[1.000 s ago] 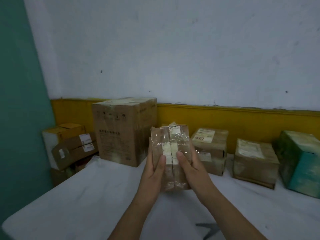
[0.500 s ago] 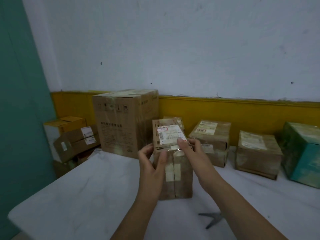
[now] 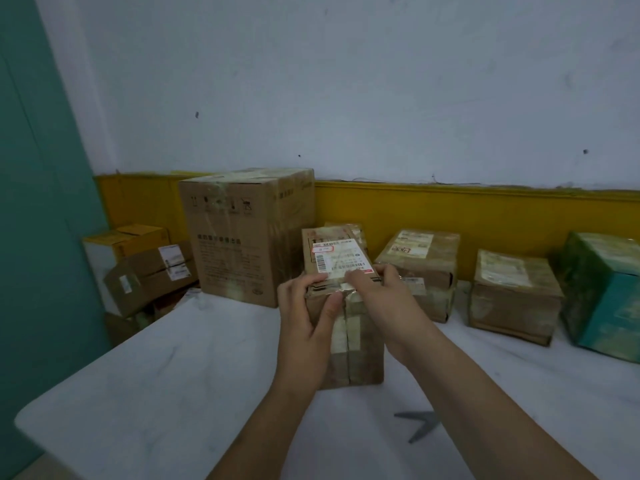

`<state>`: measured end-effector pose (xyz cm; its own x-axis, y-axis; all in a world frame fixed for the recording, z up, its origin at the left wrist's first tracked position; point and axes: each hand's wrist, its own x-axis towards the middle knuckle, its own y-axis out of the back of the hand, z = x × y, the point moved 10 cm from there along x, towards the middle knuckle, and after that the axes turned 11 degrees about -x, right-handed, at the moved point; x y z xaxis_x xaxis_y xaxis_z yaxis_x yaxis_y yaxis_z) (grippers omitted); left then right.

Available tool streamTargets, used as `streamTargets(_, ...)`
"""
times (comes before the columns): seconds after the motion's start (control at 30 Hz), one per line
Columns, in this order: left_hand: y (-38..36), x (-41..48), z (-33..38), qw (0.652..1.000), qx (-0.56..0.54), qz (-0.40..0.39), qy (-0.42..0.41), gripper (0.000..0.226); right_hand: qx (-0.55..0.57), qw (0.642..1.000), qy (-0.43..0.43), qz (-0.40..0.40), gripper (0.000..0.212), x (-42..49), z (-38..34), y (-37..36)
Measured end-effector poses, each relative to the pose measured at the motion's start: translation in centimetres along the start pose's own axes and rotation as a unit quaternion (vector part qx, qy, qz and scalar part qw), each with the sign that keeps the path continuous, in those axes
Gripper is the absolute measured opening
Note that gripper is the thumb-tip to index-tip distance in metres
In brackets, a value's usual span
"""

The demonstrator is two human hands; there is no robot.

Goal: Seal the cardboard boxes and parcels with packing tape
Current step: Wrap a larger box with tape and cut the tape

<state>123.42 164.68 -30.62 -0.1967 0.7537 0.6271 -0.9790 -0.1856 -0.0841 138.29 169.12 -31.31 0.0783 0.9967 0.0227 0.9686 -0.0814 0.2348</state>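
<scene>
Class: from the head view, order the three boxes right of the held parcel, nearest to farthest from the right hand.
1. Labelled brown box, just behind the right hand on the held parcel.
2. Squat brown box, farther right.
3. Green box, far right edge.

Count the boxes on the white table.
6: the small brown cardboard parcel being held; a brown box half-hidden behind it; the tall brown carton left; two taped brown parcels and a teal cardboard box right. Others may be hidden or stacked.

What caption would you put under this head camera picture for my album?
Left hand and right hand grip a taped parcel standing on the white table, other boxes behind.
</scene>
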Motion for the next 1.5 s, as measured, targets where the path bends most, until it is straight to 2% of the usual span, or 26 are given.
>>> streamTargets(0.13,0.0,-0.1,0.1,1.000,0.005,-0.008,0.004,0.027,0.000,1.000,0.000,-0.010,0.043,-0.6,-0.4,0.0)
streamTargets(0.23,-0.2,0.0,0.0,0.999,0.003,-0.030,0.029,0.031,-0.060,0.998,0.014,-0.003,0.046,-1.6,-1.2,0.9)
streamTargets(0.3,0.0,0.2,-0.2,0.996,0.003,-0.074,0.056,0.041,-0.168,0.984,0.054,0.010,0.047,-2.3,-2.5,1.5)
streamTargets(0.37,0.4,-0.2,-0.6,0.988,-0.004,-0.130,0.084,0.059,-0.277,0.955,0.097,0.041,0.058,-3.1,-4.0,2.3)
streamTargets(0.43,1.5,-1.0,-1.2,0.983,0.007,-0.146,0.112,0.075,-0.310,0.942,0.118,0.055,0.068,-3.9,-5.2,2.7)
streamTargets(0.47,2.4,-1.5,-1.2,0.983,0.013,-0.133,0.128,0.076,-0.310,0.940,0.130,0.058,0.065,-4.3,-5.7,2.7)
streamTargets(0.53,4.5,-2.7,-0.3,0.986,0.040,-0.087,0.137,0.059,-0.314,0.930,0.168,0.097,0.058,-5.3,-6.7,3.2)
streamTargets(0.57,5.5,-3.3,0.7,0.988,0.074,-0.066,0.122,0.047,-0.324,0.914,0.197,0.143,0.054,-6.1,-7.3,3.7)
streamTargets(0.63,7.7,-4.8,2.4,0.986,0.135,-0.035,0.095,0.027,-0.350,0.865,0.277,0.228,0.041,-8.3,-8.0,3.7)
streamTargets(0.67,8.7,-5.8,3.2,0.985,0.146,-0.019,0.090,0.020,-0.360,0.845,0.319,0.234,0.034,-9.5,-8.0,2.7)
streamTargets(0.7,9.7,-6.9,4.0,0.985,0.149,-0.006,0.085,0.015,-0.367,0.834,0.352,0.214,0.026,-10.5,-7.4,1.2)
streamTargets(0.77,11.2,-9.7,5.9,0.985,0.156,0.025,0.074,0.008,-0.378,0.831,0.391,0.122,0.015,-12.5,-5.2,-2.6)
streamTargets(0.83,12.9,-13.4,7.2,0.979,0.165,0.086,0.085,0.015,-0.387,0.829,0.403,0.013,0.013,-14.8,-2.0,-6.2)
streamTargets(0.9,14.9,-17.8,6.8,0.964,0.152,0.162,0.147,0.028,-0.403,0.817,0.409,-0.054,0.015,-16.8,0.7,-8.5)
streamTargets(0.97,15.9,-21.6,4.7,0.936,0.172,0.181,0.249,0.039,-0.404,0.813,0.408,-0.100,0.017,-17.8,2.0,-9.8)
streamTargets(1.07,14.8,-25.1,1.0,0.892,0.174,0.107,0.402,0.049,-0.376,0.836,0.376,-0.134,0.017,-17.4,2.7,-10.6)
streamTargets(1.17,11.1,-26.4,-0.4,0.869,0.044,0.017,0.492,0.069,-0.352,0.854,0.346,-0.165,0.018,-17.0,3.7,-10.8)
streamTargets(1.23,9.0,-26.6,-0.3,0.850,-0.032,-0.030,0.525,0.052,-0.327,0.851,0.349,-0.217,0.023,-17.4,4.2,-11.2)
streamTargets(1.3,8.7,-26.2,0.4,0.837,-0.030,-0.070,0.541,0.034,-0.309,0.838,0.358,-0.272,0.030,-18.0,4.3,-11.9)
streamTargets(1.5,9.1,-25.3,2.2,0.768,-0.026,-0.114,0.629,0.025,-0.370,0.760,0.362,-0.392,0.054,-19.9,6.2,-13.8)
